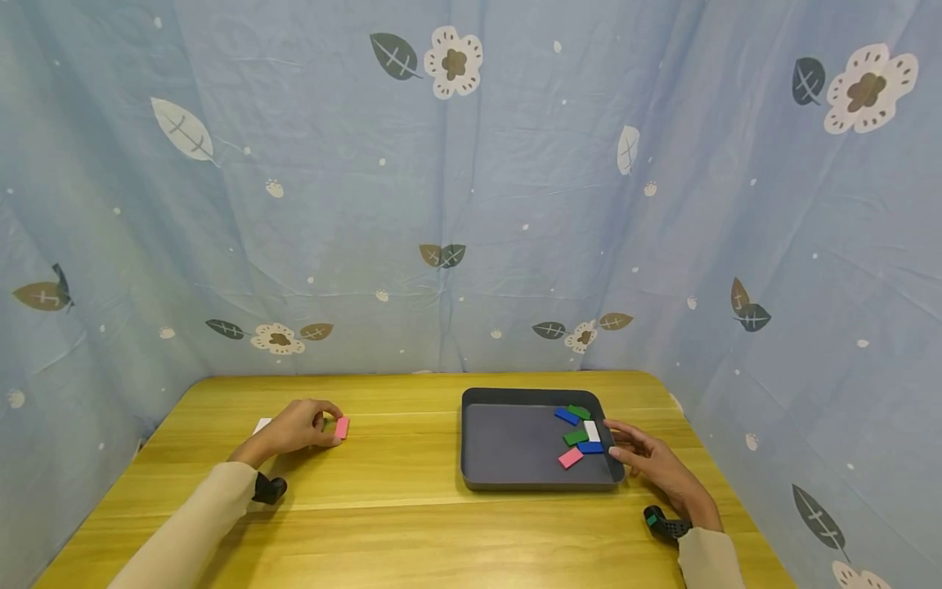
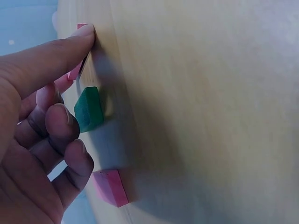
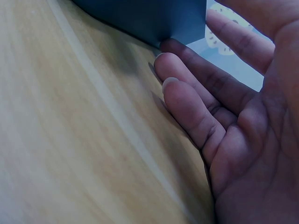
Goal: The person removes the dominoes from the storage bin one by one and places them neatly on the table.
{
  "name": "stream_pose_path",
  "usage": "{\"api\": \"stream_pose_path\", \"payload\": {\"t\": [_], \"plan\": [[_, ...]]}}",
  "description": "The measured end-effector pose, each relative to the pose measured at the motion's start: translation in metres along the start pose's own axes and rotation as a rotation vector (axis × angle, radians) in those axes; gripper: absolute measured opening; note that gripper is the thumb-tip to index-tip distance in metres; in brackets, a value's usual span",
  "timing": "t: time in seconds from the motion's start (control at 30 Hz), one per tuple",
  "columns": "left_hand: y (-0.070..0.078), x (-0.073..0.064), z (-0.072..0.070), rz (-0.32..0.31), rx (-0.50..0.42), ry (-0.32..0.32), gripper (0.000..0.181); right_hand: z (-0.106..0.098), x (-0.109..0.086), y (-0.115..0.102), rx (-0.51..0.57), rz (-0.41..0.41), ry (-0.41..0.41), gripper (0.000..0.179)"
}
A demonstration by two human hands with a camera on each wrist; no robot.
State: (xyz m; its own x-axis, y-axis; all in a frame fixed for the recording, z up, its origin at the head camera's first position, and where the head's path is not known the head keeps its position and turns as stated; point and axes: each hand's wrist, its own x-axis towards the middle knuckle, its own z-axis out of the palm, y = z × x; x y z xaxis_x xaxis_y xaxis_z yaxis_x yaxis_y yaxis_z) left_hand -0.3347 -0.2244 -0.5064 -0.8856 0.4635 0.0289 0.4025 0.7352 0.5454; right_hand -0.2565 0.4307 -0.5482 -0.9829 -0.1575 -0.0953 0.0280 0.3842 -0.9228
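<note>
My left hand pinches a small pink block between thumb and index finger at the left of the table. Its other fingers curl loosely in the left wrist view, near a green block and a second pink block on the table. A white block shows partly behind that wrist. At the right, my right hand rests with relaxed, spread fingers against the right wall of a dark grey tray.
Inside the tray, toward its right side, lie several blocks: blue, green, white and pink. The wooden table ends at a blue patterned curtain behind and at both sides.
</note>
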Motion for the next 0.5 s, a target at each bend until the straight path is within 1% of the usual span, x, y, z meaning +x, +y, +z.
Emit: {"api": "stream_pose_path", "payload": {"t": [0.13,0.23,0.3,0.37,0.5], "plan": [[0.001,0.001,-0.003,-0.004,-0.007,-0.015,0.046,0.0,0.0,-0.001,-0.001,0.003,0.002,0.058],[0.003,0.003,-0.008,-0.002,-0.015,-0.01,0.048,0.001,0.0,-0.001,0.0,0.006,0.0,0.059],[0.007,0.005,-0.011,0.008,-0.029,0.001,0.048,0.0,0.0,-0.001,0.003,0.009,-0.001,0.059],[0.01,0.007,-0.014,0.032,-0.04,0.011,0.047,0.0,-0.001,-0.002,0.002,0.01,-0.003,0.059],[0.02,0.014,-0.017,0.046,-0.062,0.014,0.048,0.0,-0.001,-0.001,-0.002,0.004,-0.005,0.059]]}}
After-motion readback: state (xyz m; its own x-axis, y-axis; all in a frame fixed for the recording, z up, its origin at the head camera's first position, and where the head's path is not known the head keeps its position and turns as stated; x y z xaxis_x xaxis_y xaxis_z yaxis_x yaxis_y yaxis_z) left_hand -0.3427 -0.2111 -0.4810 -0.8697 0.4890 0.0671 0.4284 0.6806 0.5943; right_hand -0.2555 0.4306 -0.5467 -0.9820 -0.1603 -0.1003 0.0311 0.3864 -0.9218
